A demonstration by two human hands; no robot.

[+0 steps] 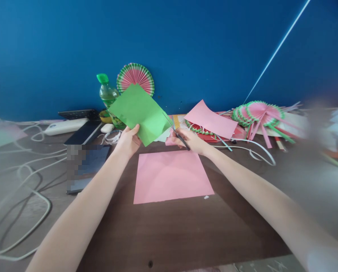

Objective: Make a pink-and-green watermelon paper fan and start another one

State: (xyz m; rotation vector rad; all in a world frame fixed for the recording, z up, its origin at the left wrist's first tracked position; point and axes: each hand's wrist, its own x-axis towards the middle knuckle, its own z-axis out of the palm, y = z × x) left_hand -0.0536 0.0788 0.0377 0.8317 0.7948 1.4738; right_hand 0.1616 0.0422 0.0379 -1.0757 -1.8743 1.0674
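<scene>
My left hand (130,140) grips a sheet of green paper (142,111) by its lower left edge, thumb on top, holding it up above the table. In my right hand (193,140) is a pair of scissors (182,140) with dark handles. Their blades point up and left, at the right corner of the green paper; whether they touch it I cannot tell. Beneath both hands a pink sheet of paper (171,177) lies flat on the brown table (169,230). A tiny white scrap (206,197) rests by its lower right corner.
Behind stand a green-capped bottle (108,92) and a pleated pink-and-green paper fan (137,77), near the blue wall. More fans (258,113) and a smaller pink sheet (211,120) lie right. White cables (41,192), a tablet-like device (92,166) and a white box-like device (67,126) occupy the left.
</scene>
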